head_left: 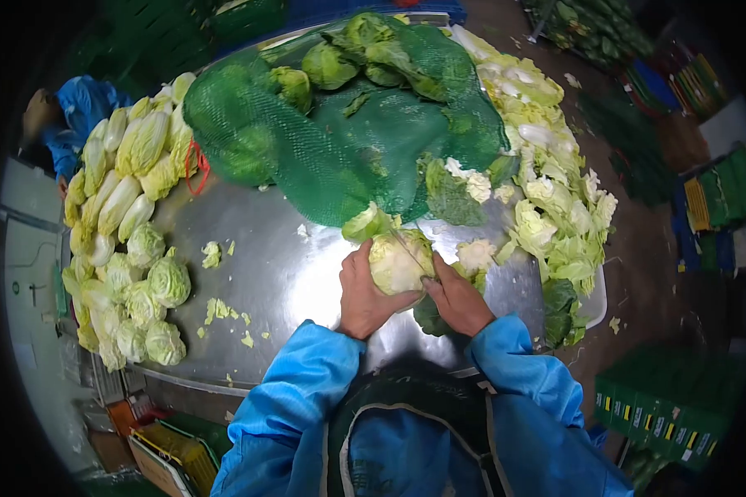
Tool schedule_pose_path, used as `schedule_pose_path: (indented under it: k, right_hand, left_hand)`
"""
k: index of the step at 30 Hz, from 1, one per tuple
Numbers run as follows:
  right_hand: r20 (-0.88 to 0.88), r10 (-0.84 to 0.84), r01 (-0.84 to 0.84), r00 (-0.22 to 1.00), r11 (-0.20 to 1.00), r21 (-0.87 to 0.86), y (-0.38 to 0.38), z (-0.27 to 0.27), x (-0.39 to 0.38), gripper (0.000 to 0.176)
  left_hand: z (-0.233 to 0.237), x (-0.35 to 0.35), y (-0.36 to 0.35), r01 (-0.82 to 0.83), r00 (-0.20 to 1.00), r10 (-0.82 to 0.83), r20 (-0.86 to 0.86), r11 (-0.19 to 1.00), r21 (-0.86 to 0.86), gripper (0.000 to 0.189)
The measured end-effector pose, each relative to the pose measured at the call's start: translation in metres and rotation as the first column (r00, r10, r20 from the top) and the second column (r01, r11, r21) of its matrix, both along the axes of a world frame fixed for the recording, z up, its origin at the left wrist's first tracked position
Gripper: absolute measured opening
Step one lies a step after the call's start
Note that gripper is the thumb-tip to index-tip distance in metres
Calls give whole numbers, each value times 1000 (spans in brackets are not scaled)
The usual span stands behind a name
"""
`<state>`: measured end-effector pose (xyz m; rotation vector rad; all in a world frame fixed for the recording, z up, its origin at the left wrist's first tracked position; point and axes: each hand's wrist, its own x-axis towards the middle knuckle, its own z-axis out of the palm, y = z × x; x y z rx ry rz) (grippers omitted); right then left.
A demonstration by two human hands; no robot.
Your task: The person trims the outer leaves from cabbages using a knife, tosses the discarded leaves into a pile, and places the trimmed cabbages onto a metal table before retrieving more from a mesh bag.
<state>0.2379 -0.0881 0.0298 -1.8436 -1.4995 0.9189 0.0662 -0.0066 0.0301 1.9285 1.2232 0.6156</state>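
A pale round cabbage (399, 258) is held above the steel table in front of me. My left hand (368, 291) is closed around its left side, thumb along the bottom. My right hand (456, 298) is at the cabbage's right side, closed on a knife (409, 250). The thin blade lies against the cabbage's upper right, and the handle is hidden in my fingers. Just beyond, a loose green leaf (365, 224) touches the cabbage or lies close to it. Leaf trimmings (476, 255) lie beside my right hand.
A green mesh sack (331, 157) with cabbages spreads across the far side of the steel table (257, 248). Napa cabbages (120, 205) and trimmed round cabbages (169, 282) are piled left. Leaf waste (547, 207) heaps along the right. Another person's blue sleeve (87, 103) shows far left.
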Motion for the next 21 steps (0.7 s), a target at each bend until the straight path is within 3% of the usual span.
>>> schedule_pose_path:
  k: [2,4,8,11,13,14,16,18,19,20,21]
  right_hand:
    - [8,-26,27,1000,995,-95,2,4,2,61]
    - [37,-22,24,999,998,-53,4,-6,4,62]
    - [101,-78,83,992,995,-53,14,-27,5,62]
    - [28,-113,115,993,989,-93,26,-32,10,57]
    - [16,-234,234,972,959,-158,31,-44,20,47]
    - [31,-348,349,937,934,-69,36,-73,37,39]
    - [-213,-460,380,862,864,-330,31,-69,58,37]
    - [-231,-521,409,822,822,-396,18,-58,56,35]
    - [-244,-581,436,776,775,-458,10,-50,52,34]
    - [-186,-477,450,859,876,-173,-2,-59,47,33]
    - [-99,-385,396,917,910,122,-13,-70,38,31]
  left_hand:
    - [-3,7,1,47,998,-46,-43,999,26,109]
    - [-13,13,3,18,992,-25,128,998,57,106]
    - [-12,17,4,34,993,-40,107,998,58,106]
    - [-10,19,7,37,994,-43,98,997,62,106]
    - [-6,25,5,83,996,-86,39,994,69,105]
    - [-5,27,-5,93,995,-96,41,994,64,105]
    - [-3,30,-17,192,978,-165,-130,954,230,105]
    - [-4,15,-12,200,977,-180,-115,960,196,102]
    - [-6,5,-2,202,977,-205,49,977,69,102]
    - [-8,0,13,210,956,-198,219,977,-36,101]
    - [-20,-9,13,141,941,-87,328,979,-145,101]
